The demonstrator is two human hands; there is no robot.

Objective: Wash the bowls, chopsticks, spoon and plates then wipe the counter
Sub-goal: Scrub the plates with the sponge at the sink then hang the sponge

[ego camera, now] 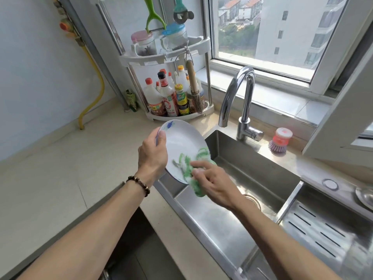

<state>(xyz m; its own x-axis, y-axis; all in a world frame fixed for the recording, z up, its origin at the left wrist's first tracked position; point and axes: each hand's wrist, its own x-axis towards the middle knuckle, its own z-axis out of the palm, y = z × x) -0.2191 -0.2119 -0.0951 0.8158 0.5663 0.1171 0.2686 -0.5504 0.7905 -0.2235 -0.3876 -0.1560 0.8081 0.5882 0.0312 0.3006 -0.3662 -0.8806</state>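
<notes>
Here the left hand [152,153] grips a round white plate [182,146] at its rim, thumb on the inner face and the other fingers hidden behind it. The plate is glossy, shallow, with a small blue pattern near the top edge, and it is held tilted over the left corner of the sink [252,174]. The right hand [214,183] holds a green and white cloth [193,170] with curled fingers and presses it on the lower part of the plate; the cloth looks soft and fluffy, a little blurred.

The sink is a deep rectangular basin of brushed steel with a round drain at the bottom. At its right side lies a steel tray [323,231] with long slots. A curved shiny tap [239,98] stands behind the basin, and beside it a round brush [279,141] with purple bristles and a red top.

The counter [50,178] is pale, smooth stone. In its corner stands a white plastic rack [171,55] with two levels. The lower level holds several bottles [167,98] with red and yellow caps and a small straw brush [194,91]. The upper level holds two clear jars [159,42] with a pink lid and a blue lid, with something dark inside.
</notes>
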